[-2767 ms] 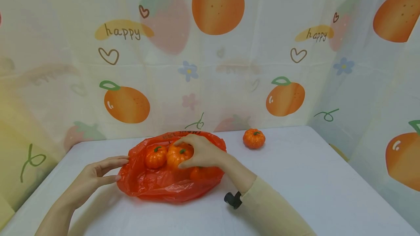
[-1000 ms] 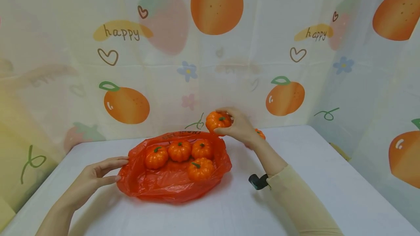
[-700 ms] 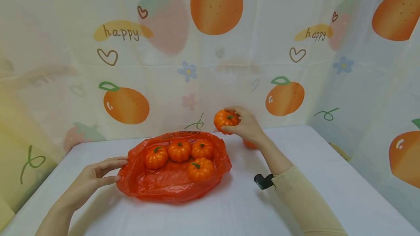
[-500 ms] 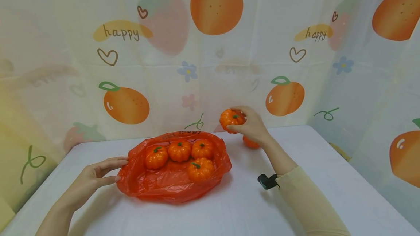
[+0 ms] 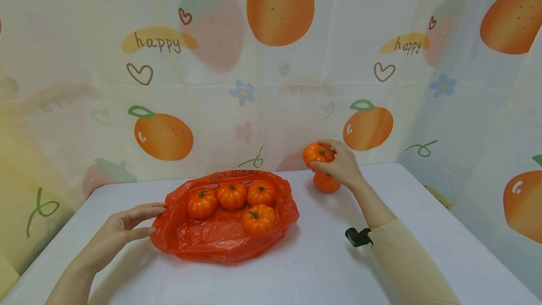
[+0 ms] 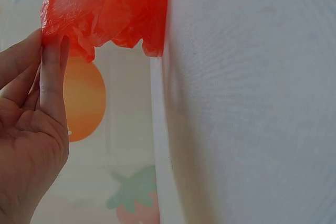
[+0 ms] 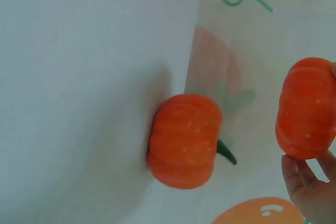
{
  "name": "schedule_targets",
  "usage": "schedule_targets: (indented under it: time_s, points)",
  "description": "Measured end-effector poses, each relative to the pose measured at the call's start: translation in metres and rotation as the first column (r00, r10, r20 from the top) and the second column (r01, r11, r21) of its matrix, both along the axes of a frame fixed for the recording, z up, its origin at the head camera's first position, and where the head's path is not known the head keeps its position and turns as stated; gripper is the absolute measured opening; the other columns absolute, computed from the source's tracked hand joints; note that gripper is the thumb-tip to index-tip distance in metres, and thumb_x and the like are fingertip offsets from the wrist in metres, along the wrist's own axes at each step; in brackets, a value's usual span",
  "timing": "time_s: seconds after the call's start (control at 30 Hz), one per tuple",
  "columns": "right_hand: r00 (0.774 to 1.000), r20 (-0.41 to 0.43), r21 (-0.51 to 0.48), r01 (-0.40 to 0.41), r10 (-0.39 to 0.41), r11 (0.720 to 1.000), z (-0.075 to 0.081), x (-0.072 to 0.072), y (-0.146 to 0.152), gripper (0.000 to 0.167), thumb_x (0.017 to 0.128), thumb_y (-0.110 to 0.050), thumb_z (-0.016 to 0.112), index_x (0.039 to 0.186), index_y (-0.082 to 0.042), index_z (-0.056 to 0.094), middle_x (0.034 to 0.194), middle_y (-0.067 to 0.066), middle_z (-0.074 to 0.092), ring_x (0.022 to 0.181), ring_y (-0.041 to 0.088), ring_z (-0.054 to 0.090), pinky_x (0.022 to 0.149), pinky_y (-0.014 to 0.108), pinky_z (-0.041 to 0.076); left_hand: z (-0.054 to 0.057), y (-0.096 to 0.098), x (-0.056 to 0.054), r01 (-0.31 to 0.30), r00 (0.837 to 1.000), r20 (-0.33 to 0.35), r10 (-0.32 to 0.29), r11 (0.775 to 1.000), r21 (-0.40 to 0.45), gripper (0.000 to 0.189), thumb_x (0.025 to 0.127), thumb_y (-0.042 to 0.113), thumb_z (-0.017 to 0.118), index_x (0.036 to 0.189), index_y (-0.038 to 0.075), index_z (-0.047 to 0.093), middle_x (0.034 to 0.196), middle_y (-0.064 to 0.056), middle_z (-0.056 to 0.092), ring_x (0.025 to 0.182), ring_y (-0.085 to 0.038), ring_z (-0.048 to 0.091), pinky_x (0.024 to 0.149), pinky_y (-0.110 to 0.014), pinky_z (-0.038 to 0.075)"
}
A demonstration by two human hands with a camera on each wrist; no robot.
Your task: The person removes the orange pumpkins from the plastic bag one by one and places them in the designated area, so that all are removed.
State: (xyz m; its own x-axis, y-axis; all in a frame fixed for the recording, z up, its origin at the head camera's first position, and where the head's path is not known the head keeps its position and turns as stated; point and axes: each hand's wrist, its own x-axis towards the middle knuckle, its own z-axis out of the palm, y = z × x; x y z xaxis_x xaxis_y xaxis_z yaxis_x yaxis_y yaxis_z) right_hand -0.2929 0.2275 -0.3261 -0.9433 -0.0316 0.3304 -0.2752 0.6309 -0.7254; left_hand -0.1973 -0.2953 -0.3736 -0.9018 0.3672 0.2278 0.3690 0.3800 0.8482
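Observation:
In the head view my right hand (image 5: pixel 342 163) grips a small orange pumpkin (image 5: pixel 316 154) with a green stem, held up above the table. Just below it, a second pumpkin (image 5: pixel 326 182) sits on the cloth; the right wrist view shows this resting pumpkin (image 7: pixel 186 141) apart from the held pumpkin (image 7: pixel 307 109). At the left, a red plastic bag (image 5: pixel 211 244) lies with its mouth spread, and several pumpkins are inside, among them a front pumpkin (image 5: pixel 259 220). My left hand (image 5: pixel 116 232) pinches the bag's left edge; its fingers meet the red plastic (image 6: pixel 105 9) in the left wrist view.
A white cloth (image 5: pixel 271 281) covers the table. Behind it hangs a curtain (image 5: pixel 296 107) printed with fruit, and more of it closes in the right side. A black wrist camera (image 5: pixel 357 237) sits at the right sleeve (image 5: pixel 406 253).
My right hand has lifted a pumpkin out of the red bag and carried it rightward, over to the pumpkin on the table. The left hand stays at the bag's edge.

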Motion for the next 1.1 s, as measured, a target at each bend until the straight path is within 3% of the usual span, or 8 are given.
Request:
schedule_targets:
  time_s: [0.6, 0.87, 1.1]
  points:
    - [0.994, 0.007, -0.005, 0.107, -0.107, 0.994, -0.007, -0.002, 0.030, 0.068, 0.084, -0.030, 0.076, 0.144, -0.011, 0.049, 0.147, 0.014, 0.050, 0.134, 0.034, 0.045, 0.113, 0.054, 0.040, -0.001, -0.001, 0.000, -0.002, 1.000, -0.002, 0.002, 1.000, -0.010, 0.040, 0.094, 0.007, 0.063, 0.133, -0.001, 0.058, 0.132, 0.023, 0.061, 0.121, 0.019, 0.049, 0.092, -0.005, 0.043]
    - [0.984, -0.002, -0.010, 0.178, -0.178, 0.984, -0.011, -0.001, 0.042, 0.068, 0.085, -0.028, 0.074, 0.144, -0.007, 0.048, 0.145, 0.018, 0.050, 0.128, 0.037, 0.048, 0.108, 0.055, 0.045, -0.001, -0.001, -0.001, -0.003, 1.000, -0.009, 0.003, 1.000, -0.014, 0.040, 0.094, 0.007, 0.063, 0.133, 0.000, 0.059, 0.133, 0.023, 0.062, 0.121, 0.019, 0.049, 0.092, -0.004, 0.043]
    - [0.973, -0.006, 0.008, 0.229, -0.229, 0.973, -0.017, -0.001, 0.054, 0.065, 0.085, -0.026, 0.073, 0.143, -0.006, 0.049, 0.147, 0.020, 0.048, 0.130, 0.039, 0.046, 0.110, 0.057, 0.041, -0.001, -0.001, -0.001, -0.009, 1.000, -0.003, 0.009, 1.000, -0.019, 0.040, 0.094, 0.008, 0.064, 0.132, 0.000, 0.059, 0.131, 0.024, 0.062, 0.120, 0.020, 0.050, 0.091, -0.005, 0.044]
